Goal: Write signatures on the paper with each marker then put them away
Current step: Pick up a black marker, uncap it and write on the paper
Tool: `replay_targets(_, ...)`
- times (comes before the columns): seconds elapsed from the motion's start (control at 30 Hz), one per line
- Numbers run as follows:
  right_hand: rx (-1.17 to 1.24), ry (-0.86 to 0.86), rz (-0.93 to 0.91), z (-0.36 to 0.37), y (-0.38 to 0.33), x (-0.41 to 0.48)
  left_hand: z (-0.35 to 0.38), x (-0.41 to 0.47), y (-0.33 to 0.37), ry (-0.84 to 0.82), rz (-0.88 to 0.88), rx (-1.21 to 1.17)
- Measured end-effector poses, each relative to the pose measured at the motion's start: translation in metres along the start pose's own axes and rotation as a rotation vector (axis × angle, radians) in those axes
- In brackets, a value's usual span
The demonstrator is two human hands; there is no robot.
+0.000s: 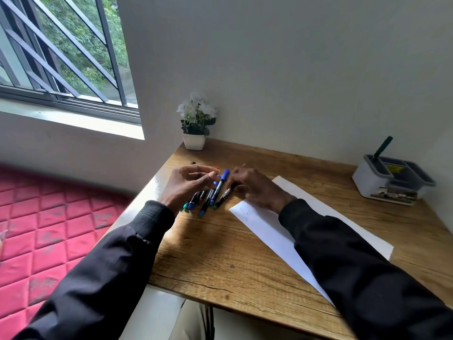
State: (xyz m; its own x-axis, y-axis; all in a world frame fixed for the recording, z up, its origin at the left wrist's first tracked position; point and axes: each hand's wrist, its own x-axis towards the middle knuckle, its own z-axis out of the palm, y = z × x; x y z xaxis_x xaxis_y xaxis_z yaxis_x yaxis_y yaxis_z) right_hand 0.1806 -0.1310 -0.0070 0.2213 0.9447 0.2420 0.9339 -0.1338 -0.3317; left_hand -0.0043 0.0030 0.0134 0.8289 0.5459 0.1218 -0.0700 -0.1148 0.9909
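Where the wooden table (220, 253) meets the wall stand a white flower pot (193, 141) and grey organiser box (367, 182); our right sleeve (343, 253) lies across the white paper (264, 224). Left of it, blue- and green-capped black markers (219, 186) lie side by side, slanting near-left to far-right. Our left hand (190, 184) and right hand (256, 188) curl fingers over them; we cannot tell whether either grips one.

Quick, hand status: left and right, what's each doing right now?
Left hand: fingers curled over the marker pile; whether it holds anything cannot be told.
Right hand: pinching the black marker.
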Motion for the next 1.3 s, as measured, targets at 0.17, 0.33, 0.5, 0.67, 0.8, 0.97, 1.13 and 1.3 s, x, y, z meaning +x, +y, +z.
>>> replay_targets(0.17,-0.058,0.036,-0.012,-0.01,0.004,-0.014,0.001,0.001,0.0,0.019,-0.006,-0.006)
replay_targets(0.33,0.155,0.235,0.129,-0.014,0.01,-0.03,0.002,-0.001,-0.001,0.019,0.005,-0.019)
replay_targets(0.5,0.556,0.419,0.236,-0.022,-0.001,-0.04,0.005,0.002,-0.005,0.008,0.006,-0.036)
replay_targets(0.67,0.984,0.508,0.287,-0.027,-0.014,-0.055,0.022,0.006,-0.003,-0.053,0.053,-0.026)
replay_targets(0.8,1.102,0.519,0.281,-0.03,-0.017,-0.063,0.037,0.009,-0.001,-0.125,0.109,0.028)
replay_targets(0.97,1.181,0.54,0.34,-0.034,-0.016,-0.071,0.047,0.008,0.002,-0.155,0.209,0.111)
replay_targets(1.13,1.244,0.495,0.313,-0.034,-0.023,-0.072,0.056,0.008,0.004,-0.123,0.356,0.223)
replay_targets(1.3,1.203,0.47,0.411,-0.043,-0.024,-0.074,0.058,0.014,-0.001,-0.104,0.482,0.406)
